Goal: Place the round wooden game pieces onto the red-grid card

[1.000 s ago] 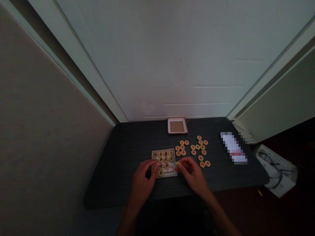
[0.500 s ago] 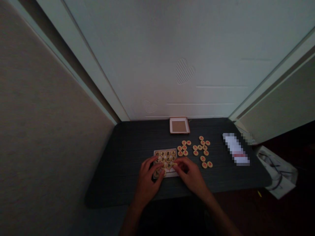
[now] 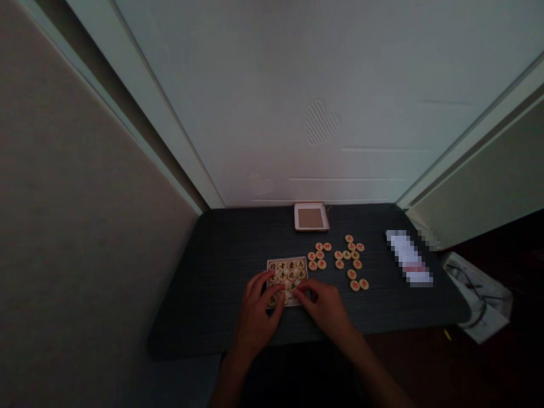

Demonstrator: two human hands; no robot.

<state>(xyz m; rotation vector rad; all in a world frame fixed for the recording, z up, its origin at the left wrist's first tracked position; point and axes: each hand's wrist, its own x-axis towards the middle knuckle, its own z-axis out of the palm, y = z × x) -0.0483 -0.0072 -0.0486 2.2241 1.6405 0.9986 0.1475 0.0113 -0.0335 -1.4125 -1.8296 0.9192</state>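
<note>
Dark table: L hand, R hand atop pcs box.

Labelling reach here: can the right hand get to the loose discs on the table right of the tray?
Probably yes. The right hand rests at the near right corner of the tray, and the loose discs lie on open table just beyond it, with nothing between.

Home room — heart-patterned wall, dark table
</note>
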